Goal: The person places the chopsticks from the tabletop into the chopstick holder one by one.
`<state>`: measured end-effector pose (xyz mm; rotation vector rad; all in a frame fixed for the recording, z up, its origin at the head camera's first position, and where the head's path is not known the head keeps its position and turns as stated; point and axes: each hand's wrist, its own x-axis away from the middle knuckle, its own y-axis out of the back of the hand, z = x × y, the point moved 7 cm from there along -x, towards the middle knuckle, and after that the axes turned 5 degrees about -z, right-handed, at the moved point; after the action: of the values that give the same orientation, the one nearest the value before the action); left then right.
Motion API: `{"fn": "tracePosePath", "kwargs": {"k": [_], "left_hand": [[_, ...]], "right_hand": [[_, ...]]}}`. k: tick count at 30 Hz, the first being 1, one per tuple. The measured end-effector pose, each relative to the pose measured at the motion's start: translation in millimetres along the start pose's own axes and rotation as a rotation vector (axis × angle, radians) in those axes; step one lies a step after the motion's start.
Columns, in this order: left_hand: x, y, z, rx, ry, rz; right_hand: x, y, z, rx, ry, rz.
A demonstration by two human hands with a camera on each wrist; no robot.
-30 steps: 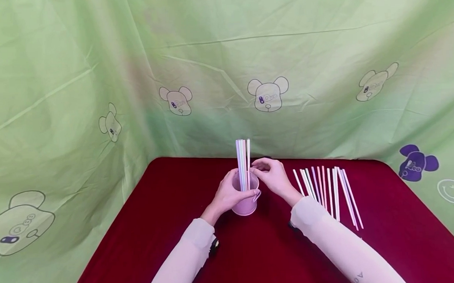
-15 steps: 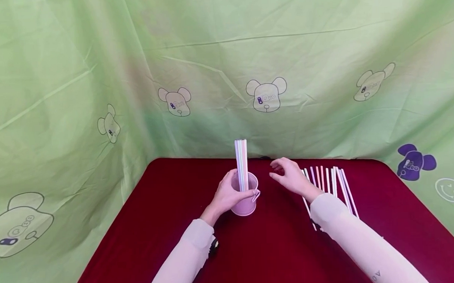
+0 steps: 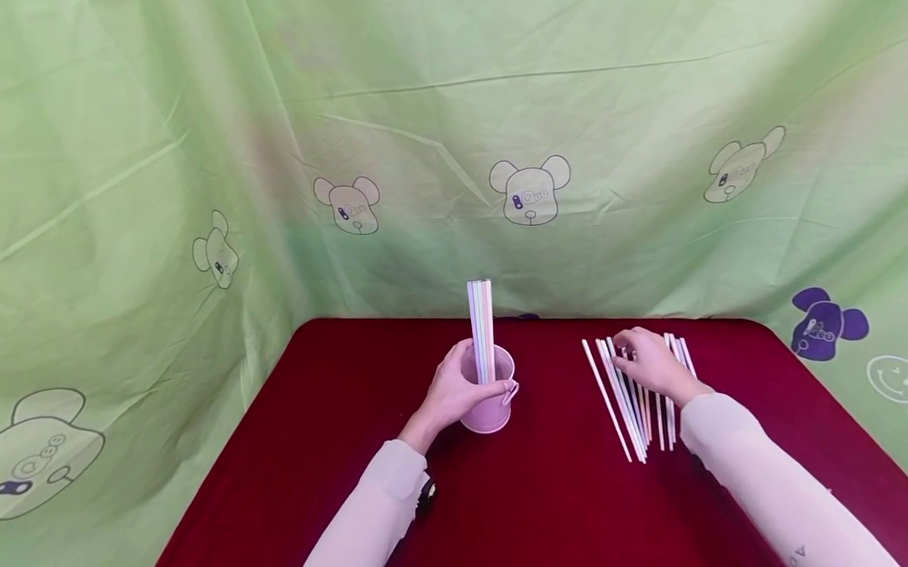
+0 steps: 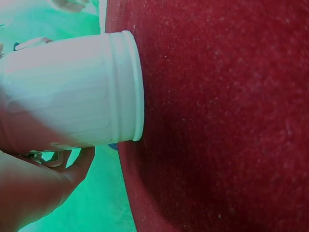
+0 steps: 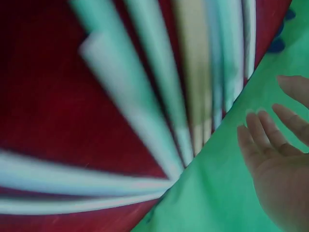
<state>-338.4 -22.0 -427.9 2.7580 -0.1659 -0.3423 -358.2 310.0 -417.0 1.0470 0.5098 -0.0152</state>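
Note:
A small pink bucket (image 3: 485, 417) stands upright on the table, and several pastel straws (image 3: 481, 328) rise out of it. My left hand (image 3: 452, 389) grips the bucket's side, its thumb across the front near the handle. In the left wrist view the bucket (image 4: 67, 92) appears sideways, with fingers (image 4: 79, 166) curled at its edge. To the right, my right hand (image 3: 652, 364) hovers over loose straws (image 3: 607, 401) fanned on the cloth. The right wrist view shows that hand (image 5: 275, 154) with fingers apart and nothing between them, beside blurred straws (image 5: 128, 106).
A dark red cloth (image 3: 536, 497) covers the table. Behind and to the sides hangs a green curtain (image 3: 418, 109) printed with bear heads. The loose straws lie at the table's right, and a gap of cloth separates them from the bucket.
My right hand has left the bucket, where a straw stood apart from the bunch, and moved right over the loose straws. That straw now stands with the bunch. My left hand stays on the bucket.

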Motion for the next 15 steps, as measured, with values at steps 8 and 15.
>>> {"fn": "tracePosePath", "kwargs": {"k": [8, 15], "left_hand": [[-0.6, -0.7, -1.7, 0.018, -0.016, -0.003], [0.3, -1.0, -1.1, 0.020, -0.015, -0.003]], "right_hand": [[22.3, 29, -49, 0.051, -0.102, 0.006], [43.1, 46, -85, 0.098, -0.174, -0.007]]}}
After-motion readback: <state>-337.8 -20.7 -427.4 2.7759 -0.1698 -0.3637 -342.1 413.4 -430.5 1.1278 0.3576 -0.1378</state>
